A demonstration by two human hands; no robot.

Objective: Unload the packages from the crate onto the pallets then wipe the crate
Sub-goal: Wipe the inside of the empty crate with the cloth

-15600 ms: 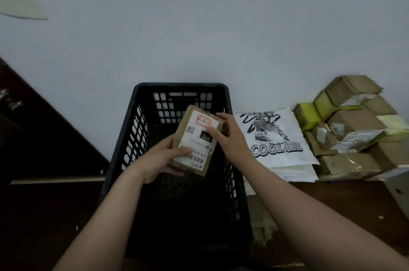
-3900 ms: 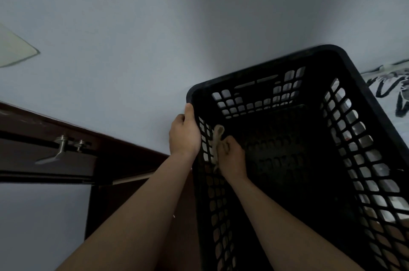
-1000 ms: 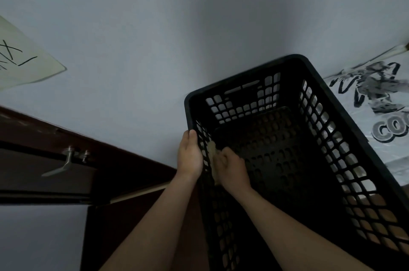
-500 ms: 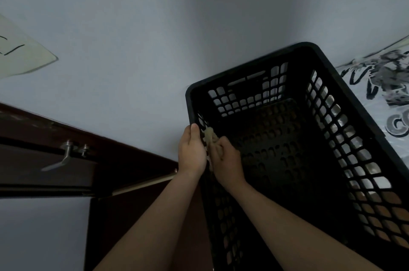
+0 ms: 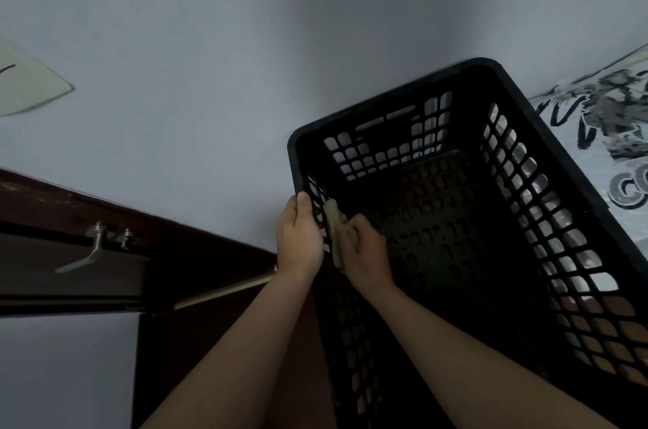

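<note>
1. Gripping the rim of the black crate (image 5: 382, 106) near its far-left corner, the left hand (image 5: 298, 236) has its fingers wrapped over the top edge of the left wall (image 5: 350, 341), and the back of the hand faces the camera.
2. The right hand (image 5: 364, 253) is inside the crate, just beside the left hand, with only that lattice wall between them.
3. Its fingers are curled tight round a pale cloth (image 5: 332, 218) and hold it against the inner face of the left wall.
4. The cloth is bunched up, and one end sticks out above the knuckles and touches the lattice just below the rim.
5. The crate stands with its far end close to the pale room wall (image 5: 210, 43); whether the two touch cannot be told.
6. Its sides are open grids, and its perforated floor (image 5: 438, 218) lies dark and in plain view.
7. A white bag (image 5: 624, 134) with a black-and-grey print lies just beside the crate's right side, and pale patches of it show through the grid openings.
8. To the left is a dark brown wooden door (image 5: 196, 253) with a metal lever handle (image 5: 93, 250).
9. A pale sheet of paper (image 5: 28, 88) is on the room wall at the left edge.
10. Both bare forearms reach in from the bottom of the view.
</note>
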